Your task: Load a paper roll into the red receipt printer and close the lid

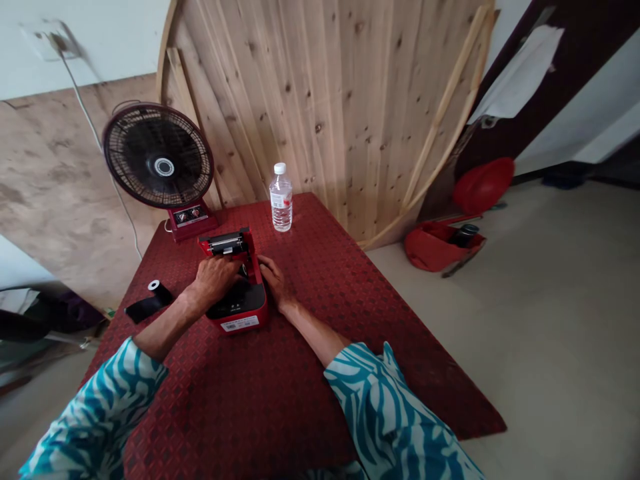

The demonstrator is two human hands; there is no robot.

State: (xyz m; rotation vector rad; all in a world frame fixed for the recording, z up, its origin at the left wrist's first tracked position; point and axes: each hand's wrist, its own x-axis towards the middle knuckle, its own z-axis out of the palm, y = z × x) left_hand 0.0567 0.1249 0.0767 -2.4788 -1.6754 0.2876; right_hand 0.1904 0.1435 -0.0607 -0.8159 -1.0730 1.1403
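A small red-and-black printer [240, 300] stands on the table with its lid [226, 243] raised at the far side. My left hand [216, 277] reaches over its left side into the opened body, knuckles bent and fingers curled down; what its fingertips hold is hidden. Beside that hand, a small pale rounded edge shows inside the printer. Against the right wall of the printer, my right hand [276, 280] grips the casing. Left of the printer lies a black roll [160, 291] with a white core, a black strip [143, 310] spread next to it.
Behind the printer are a dark red fan [159, 157] and an upright water bottle [281, 200] on the red patterned table [320, 400]. A large round wooden panel [320, 100] leans at the back. On the floor to the right sits a red bag [425, 247].
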